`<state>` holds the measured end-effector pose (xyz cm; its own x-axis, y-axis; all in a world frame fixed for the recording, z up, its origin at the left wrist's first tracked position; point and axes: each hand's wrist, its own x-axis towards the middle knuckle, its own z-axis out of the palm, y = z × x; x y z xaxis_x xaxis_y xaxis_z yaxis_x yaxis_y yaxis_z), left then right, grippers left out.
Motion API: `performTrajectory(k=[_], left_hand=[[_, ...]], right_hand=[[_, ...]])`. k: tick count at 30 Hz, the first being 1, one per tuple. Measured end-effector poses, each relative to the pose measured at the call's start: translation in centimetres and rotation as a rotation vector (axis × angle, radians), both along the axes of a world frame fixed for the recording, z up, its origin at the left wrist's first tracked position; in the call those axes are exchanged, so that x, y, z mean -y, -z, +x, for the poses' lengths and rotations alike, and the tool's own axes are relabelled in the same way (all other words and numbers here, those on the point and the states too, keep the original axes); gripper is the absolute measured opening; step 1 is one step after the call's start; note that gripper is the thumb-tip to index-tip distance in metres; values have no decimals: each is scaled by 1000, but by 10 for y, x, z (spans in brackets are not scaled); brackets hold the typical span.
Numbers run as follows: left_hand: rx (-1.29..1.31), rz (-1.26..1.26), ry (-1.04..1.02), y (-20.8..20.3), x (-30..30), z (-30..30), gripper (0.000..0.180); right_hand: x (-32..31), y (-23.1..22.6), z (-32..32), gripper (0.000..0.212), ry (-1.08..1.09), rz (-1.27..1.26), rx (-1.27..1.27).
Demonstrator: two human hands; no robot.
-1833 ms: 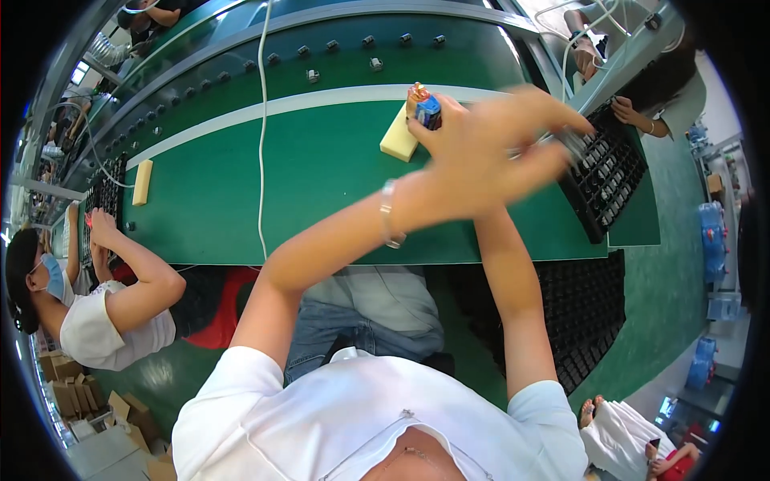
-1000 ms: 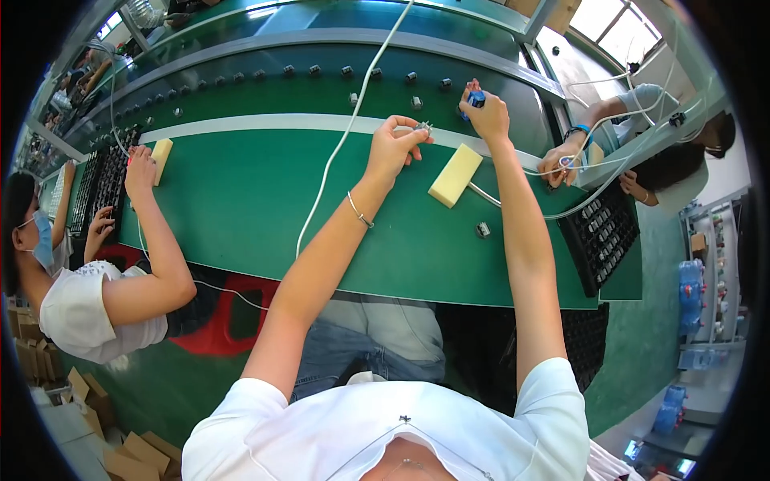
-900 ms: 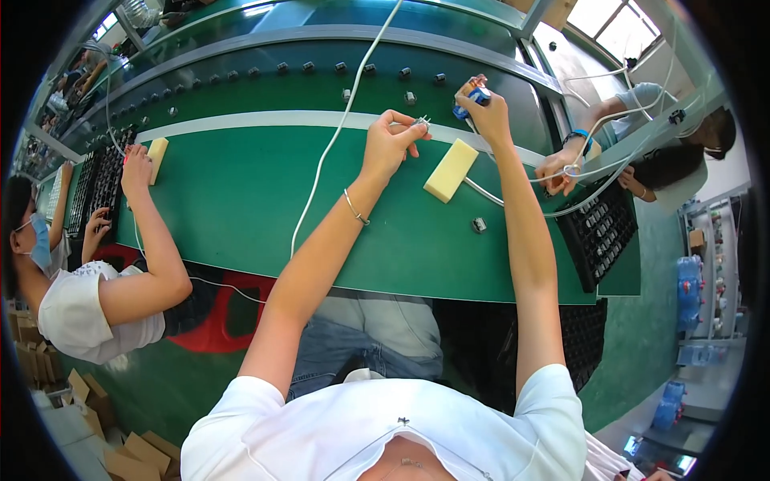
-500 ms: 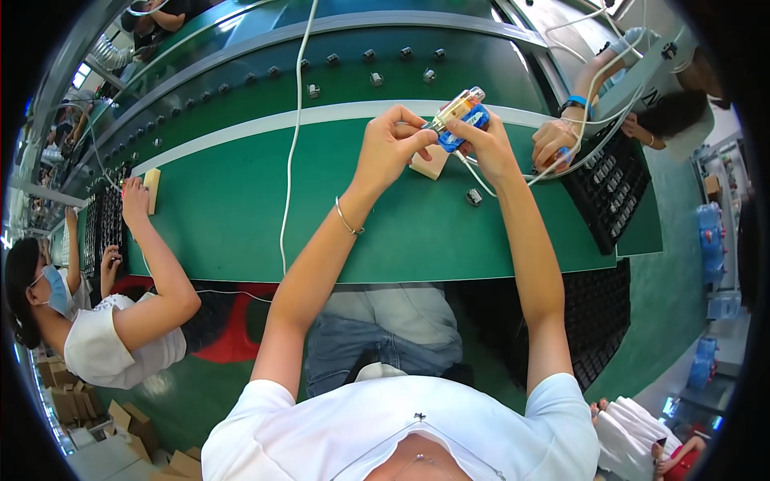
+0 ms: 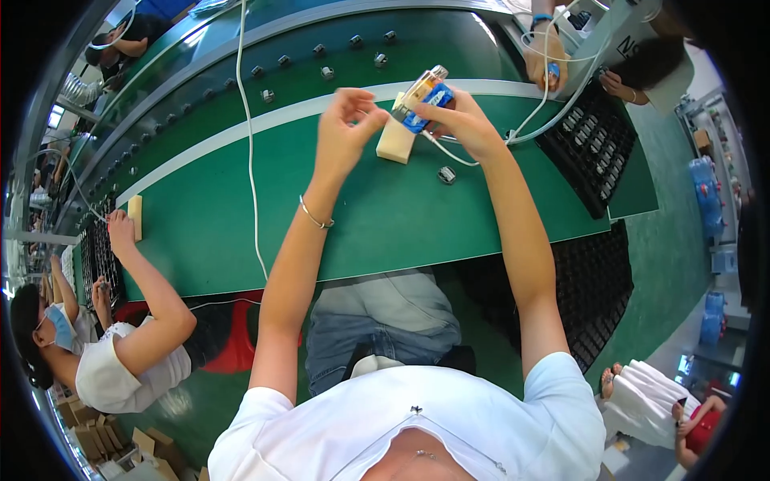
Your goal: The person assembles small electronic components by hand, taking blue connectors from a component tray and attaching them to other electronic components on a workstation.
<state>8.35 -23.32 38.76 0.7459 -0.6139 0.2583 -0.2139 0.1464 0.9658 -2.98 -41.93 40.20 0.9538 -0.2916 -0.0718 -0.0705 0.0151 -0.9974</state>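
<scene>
My right hand (image 5: 465, 120) is closed around a small corded device (image 5: 425, 100), blue with a clear amber body, its white cable (image 5: 449, 156) trailing to the right. My left hand (image 5: 346, 124) is raised beside the device's left end, apart from it. Its fingers are loosely curled with a gap to the thumb, and I see nothing between them. Under the device a cream block (image 5: 395, 144) stands on the green table (image 5: 353, 216). A small metallic part (image 5: 447, 174) lies on the tabletop below my right hand.
Beyond the pale strip, several small metal parts (image 5: 328, 73) line a dark green surface. A black tray (image 5: 589, 148) of parts sits at right, near a co-worker's hand (image 5: 545, 60). A white cord (image 5: 250, 144) hangs at left, where another co-worker (image 5: 132, 345) sits.
My left hand has come away from the device's end and its fingers have parted. The view has shifted, and the co-worker's hand at right has moved farther back.
</scene>
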Motion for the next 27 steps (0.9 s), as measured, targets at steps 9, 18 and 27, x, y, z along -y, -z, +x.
performTrajectory(k=[9, 18, 27], left_hand=[[78, -201, -232, -14, 0, -11, 10], [857, -14, 119, -44, 87, -94, 8], [1071, 947, 359, -30, 210, -89, 20]], right_hand=[[-16, 9, -1, 48, 307, -805, 157], [-26, 27, 10, 31, 408, -920, 454], [-17, 36, 11, 30, 432, -894, 292]])
